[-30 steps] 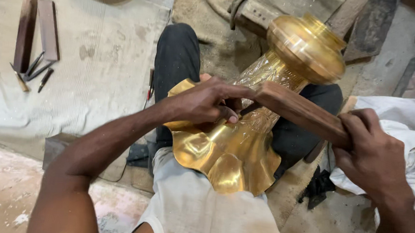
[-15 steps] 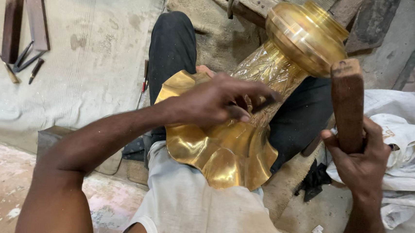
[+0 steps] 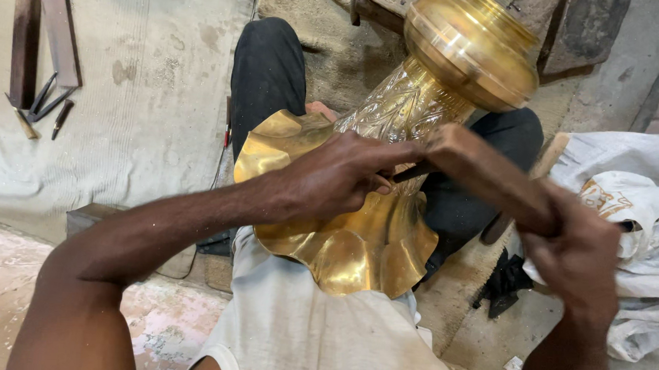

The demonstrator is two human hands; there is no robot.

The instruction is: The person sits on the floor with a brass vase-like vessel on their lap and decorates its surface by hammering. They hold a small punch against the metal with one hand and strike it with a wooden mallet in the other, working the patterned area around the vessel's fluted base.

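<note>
A brass vase (image 3: 425,138) lies tilted across the seated person's lap, its bulbous polished end pointing away and its flared, wavy mouth toward the body. The neck is embossed with a leafy relief; the rounded end is smooth and mirror-bright, and the scalloped rim shows a duller, hammered gold.

The left hand (image 3: 337,182) rests on the flare just below the embossed neck. Its fingers (image 3: 380,182) are pressed together, pinching a thin dark punch (image 3: 410,173) whose tip meets the brass at the base of the neck.

The right hand (image 3: 572,260) is wrapped tight around the lower end of a wooden mallet (image 3: 485,173), a plain brown block with blunt edges. The mallet slants up and left, and its upper end sits at the punch's head, right beside the left fingertips; whether it touches is blurred.

The vase sits between dark trousered knees, above a pale shirt.

On the floor to the left lies a dusty beige cloth (image 3: 142,102), coarse and stained, with two flat dark bars (image 3: 46,41) side by side and a few small pointed tools (image 3: 45,107) just below them, well apart from the hands. To the right, crumpled white cloth (image 3: 637,206) is heaped near the right wrist.
</note>
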